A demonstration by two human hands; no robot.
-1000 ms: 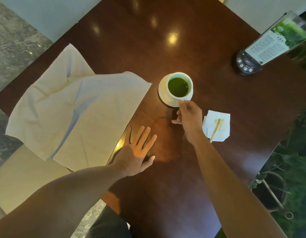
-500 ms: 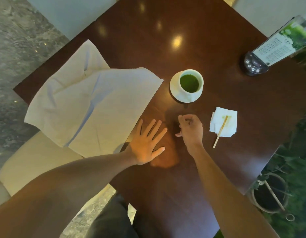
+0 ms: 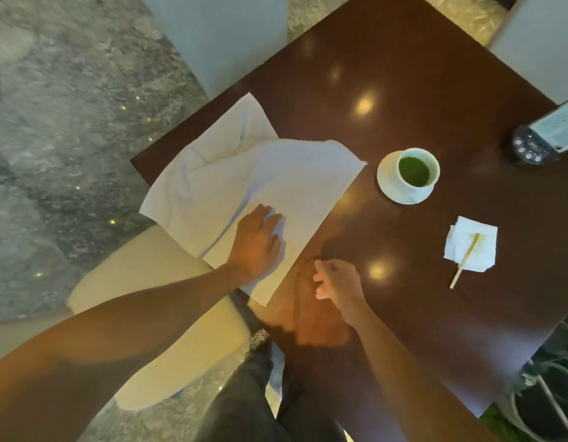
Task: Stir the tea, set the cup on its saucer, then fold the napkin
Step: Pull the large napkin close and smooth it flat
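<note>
A white cup of green tea (image 3: pixel 418 169) stands on its white saucer (image 3: pixel 391 186) on the dark wooden table (image 3: pixel 419 298). To its left lies a large white cloth napkin (image 3: pixel 244 186), spread out with one upper corner turned over. My left hand (image 3: pixel 258 242) rests flat on the napkin's near part, fingers together. Just right of the napkin's near edge, my right hand (image 3: pixel 336 280) hovers over bare table with its fingers loosely curled and nothing in it. A wooden stirring stick (image 3: pixel 465 264) lies on a small paper napkin (image 3: pixel 471 244) at the right.
A black stand holding a menu card (image 3: pixel 538 143) sits at the table's far right edge. A cream chair seat (image 3: pixel 148 298) is below the napkin's overhanging side, pale chairs stand beyond the table, and a plant pot (image 3: pixel 538 406) is at the lower right.
My right hand let go of the cup, which stays on the saucer, and drew back toward me. My left hand slid left from bare table onto the napkin.
</note>
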